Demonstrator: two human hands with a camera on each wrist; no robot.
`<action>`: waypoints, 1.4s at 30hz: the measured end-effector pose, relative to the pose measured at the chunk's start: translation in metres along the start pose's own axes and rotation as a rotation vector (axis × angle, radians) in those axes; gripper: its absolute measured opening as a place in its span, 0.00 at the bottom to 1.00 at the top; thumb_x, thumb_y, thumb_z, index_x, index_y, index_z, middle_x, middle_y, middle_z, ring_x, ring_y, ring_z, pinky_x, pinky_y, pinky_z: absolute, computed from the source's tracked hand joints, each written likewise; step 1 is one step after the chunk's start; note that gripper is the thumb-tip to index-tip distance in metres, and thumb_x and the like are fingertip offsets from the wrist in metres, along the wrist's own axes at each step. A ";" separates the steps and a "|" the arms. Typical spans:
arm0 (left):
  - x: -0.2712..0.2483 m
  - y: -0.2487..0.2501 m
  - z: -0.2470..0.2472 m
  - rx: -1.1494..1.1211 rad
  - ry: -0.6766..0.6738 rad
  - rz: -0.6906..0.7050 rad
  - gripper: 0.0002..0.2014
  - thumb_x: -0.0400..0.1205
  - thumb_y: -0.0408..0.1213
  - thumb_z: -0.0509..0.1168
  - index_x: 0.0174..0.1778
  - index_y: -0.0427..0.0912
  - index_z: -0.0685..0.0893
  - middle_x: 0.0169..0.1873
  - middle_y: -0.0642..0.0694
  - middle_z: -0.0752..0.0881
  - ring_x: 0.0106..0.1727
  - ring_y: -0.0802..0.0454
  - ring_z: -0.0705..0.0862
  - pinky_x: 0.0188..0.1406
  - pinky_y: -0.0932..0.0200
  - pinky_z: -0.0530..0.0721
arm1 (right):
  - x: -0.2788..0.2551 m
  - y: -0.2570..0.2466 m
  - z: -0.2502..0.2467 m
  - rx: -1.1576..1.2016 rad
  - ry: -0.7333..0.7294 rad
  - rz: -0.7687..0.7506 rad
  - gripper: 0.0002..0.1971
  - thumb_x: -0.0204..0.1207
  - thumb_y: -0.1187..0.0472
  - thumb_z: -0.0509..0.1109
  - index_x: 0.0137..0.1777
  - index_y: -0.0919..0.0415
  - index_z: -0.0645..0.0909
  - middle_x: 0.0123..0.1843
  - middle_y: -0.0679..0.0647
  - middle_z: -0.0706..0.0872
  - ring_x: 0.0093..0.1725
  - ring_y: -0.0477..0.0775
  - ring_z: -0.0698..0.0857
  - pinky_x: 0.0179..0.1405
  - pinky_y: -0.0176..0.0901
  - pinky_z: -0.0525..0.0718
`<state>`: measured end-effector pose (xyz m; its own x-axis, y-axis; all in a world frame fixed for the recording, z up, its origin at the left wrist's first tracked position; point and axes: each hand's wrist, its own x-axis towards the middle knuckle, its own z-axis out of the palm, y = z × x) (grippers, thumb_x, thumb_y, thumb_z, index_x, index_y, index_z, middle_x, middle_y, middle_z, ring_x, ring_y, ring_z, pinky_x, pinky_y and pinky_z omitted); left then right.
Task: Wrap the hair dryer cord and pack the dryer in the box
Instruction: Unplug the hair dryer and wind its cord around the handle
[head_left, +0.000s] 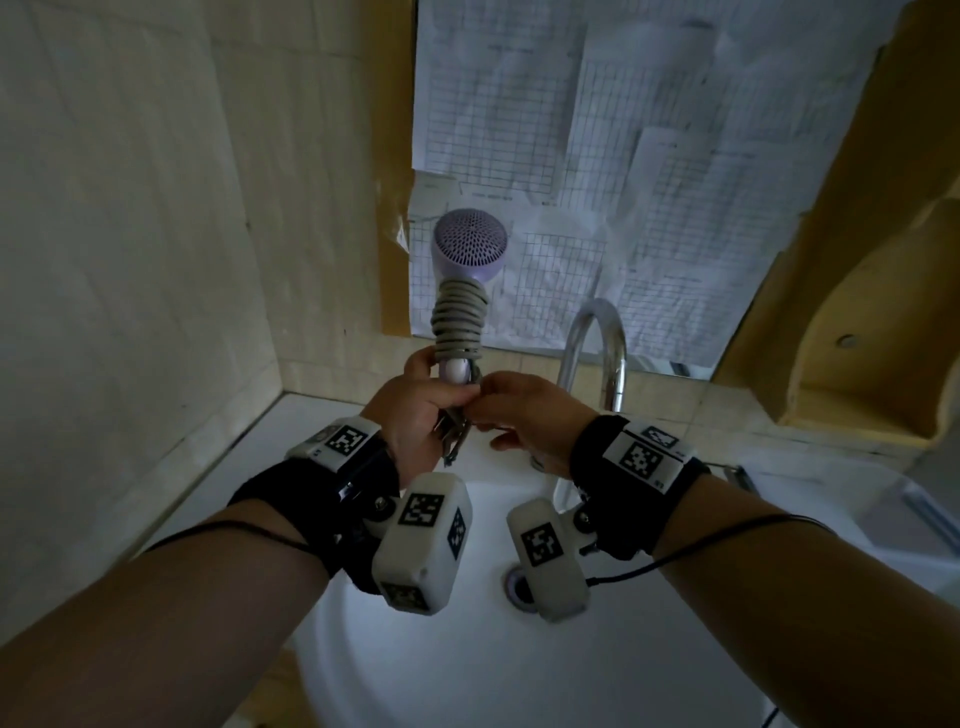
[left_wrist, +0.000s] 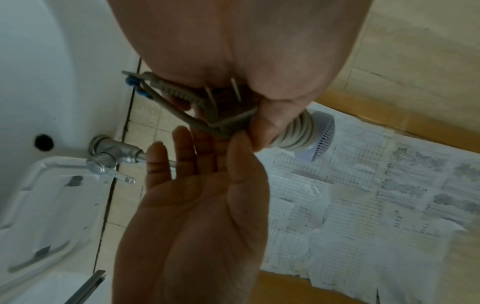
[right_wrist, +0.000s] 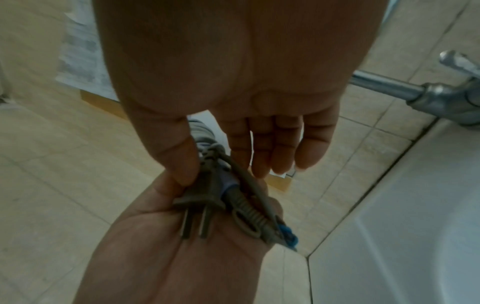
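Both forearms, wearing black wrist straps with white marker blocks, are reaching forward over a white washbasin (head_left: 395, 670). Left hand (head_left: 415, 415) is gripping the lower end of the lilac hair dryer (head_left: 470, 244), holding it upright above the basin's far edge, grille turned toward the camera. Grey cord (head_left: 460, 322) is lying in tight coils around the handle just above the left fingers. Right hand (head_left: 524, 415) is meeting the left at the handle's base: in the right wrist view its thumb (right_wrist: 179, 156) and forefinger are pinching the cord beside the two-pin plug (right_wrist: 205, 197), while the other fingers (right_wrist: 285, 144) are hanging loosely straight. That plug is resting against the left palm, pins pointing toward the wrist, with the ribbed strain relief (right_wrist: 246, 214) alongside. Just right of the hands, a chrome gooseneck tap (head_left: 597, 353) is arching over the basin. Behind the dryer, gridded paper sheets (head_left: 649, 156) are covering the window; beige tiles are lining the walls.
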<state>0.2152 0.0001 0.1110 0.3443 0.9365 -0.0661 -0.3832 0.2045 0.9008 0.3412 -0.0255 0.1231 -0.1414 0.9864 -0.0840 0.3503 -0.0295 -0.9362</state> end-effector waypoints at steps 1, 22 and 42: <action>0.000 0.000 -0.001 -0.005 0.011 0.007 0.24 0.78 0.21 0.59 0.68 0.44 0.71 0.37 0.44 0.83 0.38 0.49 0.84 0.24 0.63 0.84 | 0.001 0.001 0.003 0.008 -0.023 0.002 0.04 0.75 0.62 0.67 0.40 0.53 0.77 0.41 0.52 0.80 0.47 0.51 0.76 0.43 0.42 0.75; -0.013 0.019 -0.037 0.019 -0.071 0.055 0.34 0.68 0.25 0.67 0.73 0.34 0.67 0.46 0.37 0.83 0.40 0.46 0.88 0.35 0.54 0.86 | 0.007 -0.010 0.026 0.343 -0.218 0.035 0.12 0.57 0.64 0.64 0.42 0.60 0.79 0.35 0.55 0.83 0.33 0.52 0.80 0.39 0.44 0.78; -0.020 0.022 -0.030 0.300 0.114 0.055 0.28 0.73 0.20 0.65 0.67 0.43 0.70 0.54 0.40 0.84 0.58 0.39 0.83 0.50 0.44 0.85 | 0.006 -0.008 0.036 0.098 0.059 -0.006 0.10 0.69 0.70 0.70 0.34 0.58 0.72 0.31 0.55 0.79 0.32 0.52 0.80 0.40 0.48 0.83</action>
<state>0.1739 -0.0056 0.1189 0.2252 0.9732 -0.0467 -0.1230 0.0759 0.9895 0.3047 -0.0248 0.1179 -0.0874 0.9943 -0.0607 0.2572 -0.0363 -0.9657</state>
